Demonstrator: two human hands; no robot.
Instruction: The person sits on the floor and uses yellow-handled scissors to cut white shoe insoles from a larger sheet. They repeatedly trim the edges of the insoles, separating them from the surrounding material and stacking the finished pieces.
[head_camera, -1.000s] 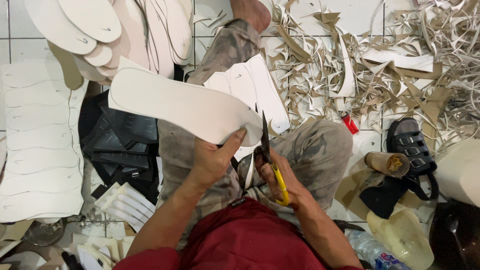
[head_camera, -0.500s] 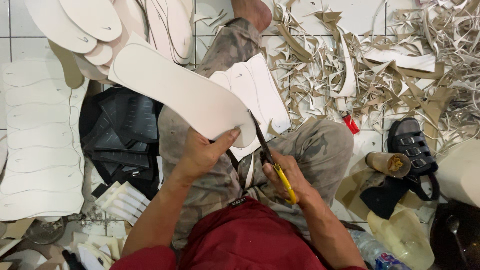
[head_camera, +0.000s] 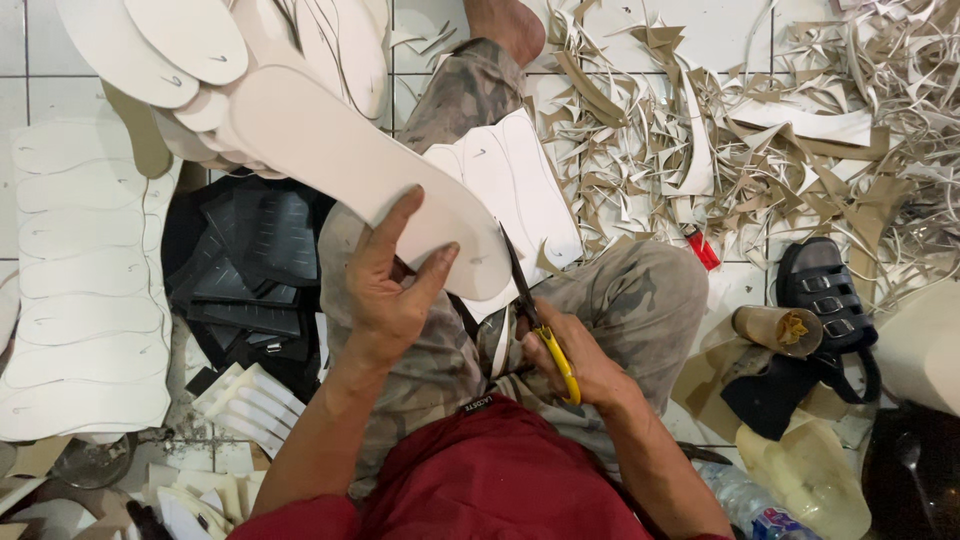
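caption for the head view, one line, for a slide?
Seated person's left hand holds a pale sole-shaped cutout while the right hand trims it with yellow-handled scissors; offcuts litter the floor.

1 scissors (head_camera: 540, 330), 1 blk sandal (head_camera: 825, 295)

Pale offcut scraps (head_camera: 800, 130) litter the tiled floor (head_camera: 60, 95). A black sandal (head_camera: 825, 295) lies near a brown cup (head_camera: 770, 328). Dark sole pieces (head_camera: 250, 270) sit beside stacked white insoles (head_camera: 85, 300).
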